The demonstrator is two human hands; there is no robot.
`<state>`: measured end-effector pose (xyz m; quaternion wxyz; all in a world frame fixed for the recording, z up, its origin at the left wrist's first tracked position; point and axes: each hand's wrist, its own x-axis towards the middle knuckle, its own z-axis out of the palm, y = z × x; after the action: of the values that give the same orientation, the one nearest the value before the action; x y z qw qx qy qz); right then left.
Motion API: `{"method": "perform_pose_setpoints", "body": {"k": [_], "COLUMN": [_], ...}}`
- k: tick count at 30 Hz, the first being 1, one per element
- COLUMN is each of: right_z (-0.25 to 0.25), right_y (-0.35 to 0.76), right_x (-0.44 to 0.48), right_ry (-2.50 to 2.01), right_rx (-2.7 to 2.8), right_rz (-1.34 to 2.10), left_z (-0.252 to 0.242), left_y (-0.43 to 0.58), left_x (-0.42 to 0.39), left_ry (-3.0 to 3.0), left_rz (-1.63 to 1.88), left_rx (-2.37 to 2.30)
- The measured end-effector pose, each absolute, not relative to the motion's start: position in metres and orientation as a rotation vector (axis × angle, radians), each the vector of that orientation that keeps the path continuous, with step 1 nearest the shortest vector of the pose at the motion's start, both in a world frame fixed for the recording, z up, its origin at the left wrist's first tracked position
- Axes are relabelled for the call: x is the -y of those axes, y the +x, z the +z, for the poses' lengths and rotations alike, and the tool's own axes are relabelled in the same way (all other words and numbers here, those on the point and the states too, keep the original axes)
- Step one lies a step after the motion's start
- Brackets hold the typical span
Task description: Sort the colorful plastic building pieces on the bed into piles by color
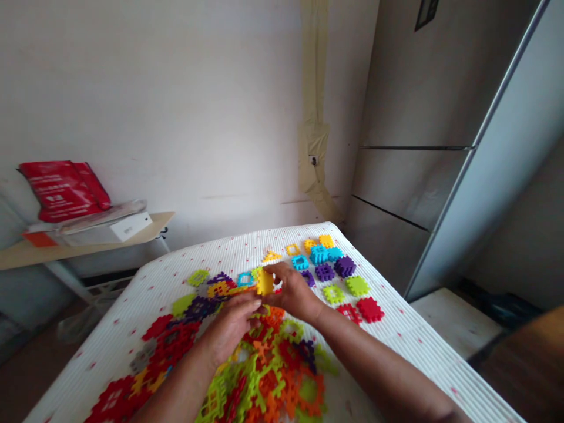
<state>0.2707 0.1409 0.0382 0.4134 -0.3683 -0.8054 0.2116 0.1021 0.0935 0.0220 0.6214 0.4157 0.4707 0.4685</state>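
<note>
My right hand (296, 292) pinches a yellow square interlocking tile (265, 282) above the middle of the table, thumb below and fingers above. Close beside it is my left hand (235, 322), its fingers curled just under the tile; whether they hold a piece is hidden. Below both hands spreads a mixed pile of lime green, orange and red toothed pieces (264, 376). Red tiles (176, 341) and dark purple tiles (201, 308) lie left of my left hand.
Sorted tiles lie right of my hands: blue stacks (319, 254), purple stacks (345, 267), a lime green tile (357, 286) and a red stack (370, 309). A refrigerator (405, 117) stands right. At left, a side shelf (163, 222) bears a red package (61, 191) and white box (131, 227).
</note>
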Motion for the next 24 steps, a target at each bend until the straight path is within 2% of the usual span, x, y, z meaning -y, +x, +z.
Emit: {"method": "perform_pose_setpoints", "body": {"k": [4,7,11,16,24], "right_z": [0.069,0.084,0.075,0.049,0.031], "right_y": [0.325,0.372,0.404,0.407,0.403], "right_x": [-0.2,-0.254,-0.3,-0.322,-0.334], "right_ry": [-1.154,-1.642,-1.951,-2.074,-2.156], "right_rx": [2.012,2.08,2.237,2.29,2.349], "right_rz": [0.14,-0.14,-0.134,-0.086,-0.045], "left_z": [0.027,0.018,-0.01,-0.04,-0.033], "left_y": [0.082,0.058,0.034,0.028,0.04], "left_x": [-0.09,-0.091,-0.098,-0.102,-0.09], "left_ry": [1.238,1.58,2.058,2.24,2.217], "left_rz": [1.132,1.251,1.135,0.806,0.721], "left_rx": [-1.383,-1.649,-1.908,-2.065,-2.179]}}
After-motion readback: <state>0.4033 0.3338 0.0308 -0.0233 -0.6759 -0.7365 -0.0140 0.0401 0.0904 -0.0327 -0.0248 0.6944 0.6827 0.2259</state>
